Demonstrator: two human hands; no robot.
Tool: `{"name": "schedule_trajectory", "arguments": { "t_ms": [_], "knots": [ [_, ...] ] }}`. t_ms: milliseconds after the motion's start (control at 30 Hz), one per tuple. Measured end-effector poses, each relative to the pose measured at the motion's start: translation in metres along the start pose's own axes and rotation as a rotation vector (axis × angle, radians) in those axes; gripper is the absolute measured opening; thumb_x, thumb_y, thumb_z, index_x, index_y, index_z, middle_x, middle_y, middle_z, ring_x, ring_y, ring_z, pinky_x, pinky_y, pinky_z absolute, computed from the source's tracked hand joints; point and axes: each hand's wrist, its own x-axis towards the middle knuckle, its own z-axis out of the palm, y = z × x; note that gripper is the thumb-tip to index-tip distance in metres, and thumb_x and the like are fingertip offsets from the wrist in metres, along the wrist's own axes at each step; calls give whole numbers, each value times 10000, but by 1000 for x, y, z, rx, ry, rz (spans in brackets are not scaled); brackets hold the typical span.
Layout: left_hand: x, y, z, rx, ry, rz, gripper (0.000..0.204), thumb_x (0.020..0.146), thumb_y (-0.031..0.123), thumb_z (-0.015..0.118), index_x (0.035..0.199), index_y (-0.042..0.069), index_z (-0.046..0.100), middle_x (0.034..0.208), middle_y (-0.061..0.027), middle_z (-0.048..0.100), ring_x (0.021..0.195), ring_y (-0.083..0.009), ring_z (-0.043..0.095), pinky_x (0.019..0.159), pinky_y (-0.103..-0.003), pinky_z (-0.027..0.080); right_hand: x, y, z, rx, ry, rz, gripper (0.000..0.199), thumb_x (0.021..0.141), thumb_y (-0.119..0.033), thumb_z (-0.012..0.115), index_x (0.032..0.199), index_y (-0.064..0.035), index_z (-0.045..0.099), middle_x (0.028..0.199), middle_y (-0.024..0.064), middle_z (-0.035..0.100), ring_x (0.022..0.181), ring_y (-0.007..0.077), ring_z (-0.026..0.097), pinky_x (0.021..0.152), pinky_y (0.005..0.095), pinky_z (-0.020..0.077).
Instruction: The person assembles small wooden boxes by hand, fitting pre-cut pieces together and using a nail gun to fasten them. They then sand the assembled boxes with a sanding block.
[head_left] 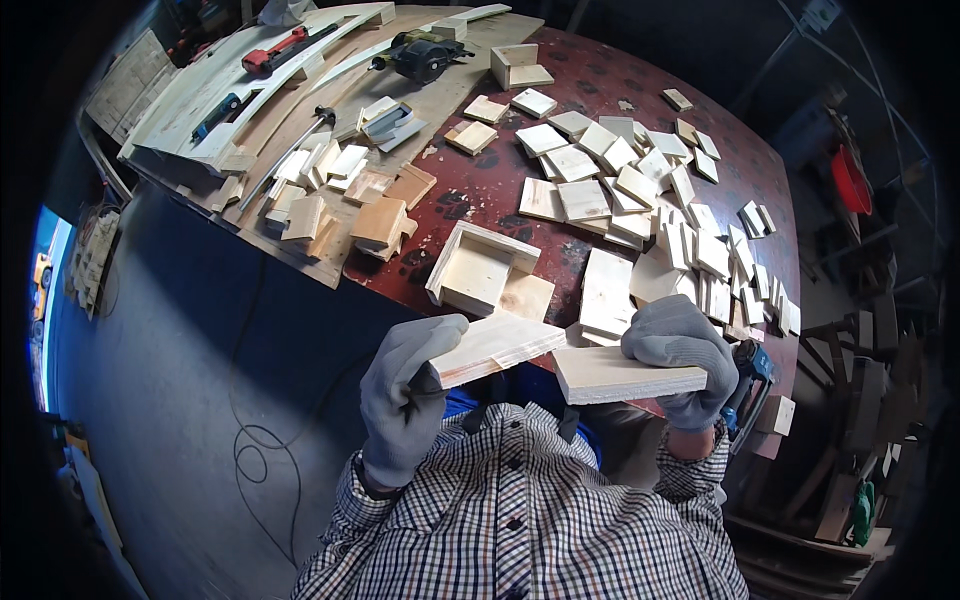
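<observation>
Both of my hands wear grey work gloves. My left hand (pixel 405 390) grips the outer end of a pale wooden board (pixel 500 346), its thumb on top. My right hand (pixel 685 360) is closed on another small wooden board (pixel 620 375), whose cut edge faces me. The boards' inner ends come close together in front of my chest; whether they touch I cannot tell. Just beyond them on the red tabletop (pixel 420 215) sits a three-sided wooden box frame (pixel 480 270). By my right wrist is a blue and black power tool (pixel 752 375), partly hidden by my glove.
Loose wooden pieces (pixel 620 180) are heaped across the red top. Left of them, a plywood sheet (pixel 300 245) carries a hammer (pixel 325 117), more blocks, a dark power tool (pixel 425 58) and a red tool (pixel 275 52). A cable (pixel 265 440) lies on the floor at left.
</observation>
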Motion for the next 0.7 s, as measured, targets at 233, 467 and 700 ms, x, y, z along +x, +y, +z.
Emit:
{"name": "schedule_trajectory", "arguments": {
  "t_ms": [233,467,700],
  "knots": [
    [-16,-16,-5,-83,300,-365,334,1128,215,576,1378,-6,578,1285,-139,663,1017,-190,704,924,-315,565,-29,44,35,26,138,852,322,1020,-252,731,1049,69,720,851,3,647,754,54,545,657,254,452],
    [-39,-77,-19,-255,415,-624,408,1127,226,544,1448,-21,493,1351,-149,614,1116,-219,691,935,-362,589,-56,135,129,362,190,1088,358,1009,-278,726,1157,48,736,883,10,707,729,65,600,637,239,493],
    [-54,-81,-19,-364,427,-721,365,1132,188,516,1433,-18,500,1287,-164,656,1050,-225,723,890,-327,598,-41,176,157,303,104,1141,314,986,-284,729,946,26,758,772,67,727,699,121,699,611,271,548]
  ]
}}
